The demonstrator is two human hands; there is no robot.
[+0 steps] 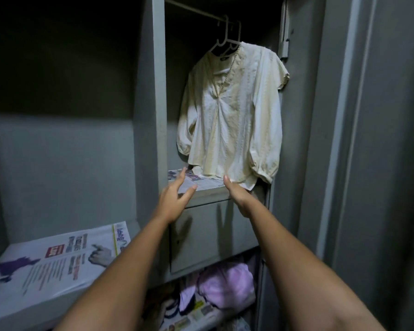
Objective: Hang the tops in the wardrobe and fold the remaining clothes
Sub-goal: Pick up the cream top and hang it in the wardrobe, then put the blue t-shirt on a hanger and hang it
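Note:
A cream long-sleeved top (234, 111) hangs on a white hanger (225, 40) from the wardrobe rail (194, 9). Its hem touches the newspaper-lined shelf (201, 185) below. My left hand (175, 199) reaches toward that shelf with fingers spread, holding nothing, just left of the hem. My right hand (237, 194) is stretched out under the hem's lower edge. The thumb points up near the cloth. Its fingers are hidden, so I cannot tell whether they grip the cloth.
A grey drawer front (213, 237) sits below the shelf. Under it a compartment holds pink clothes (227, 285). A lower left shelf is lined with newspaper (58, 263). The grey wardrobe door (368, 139) stands at the right.

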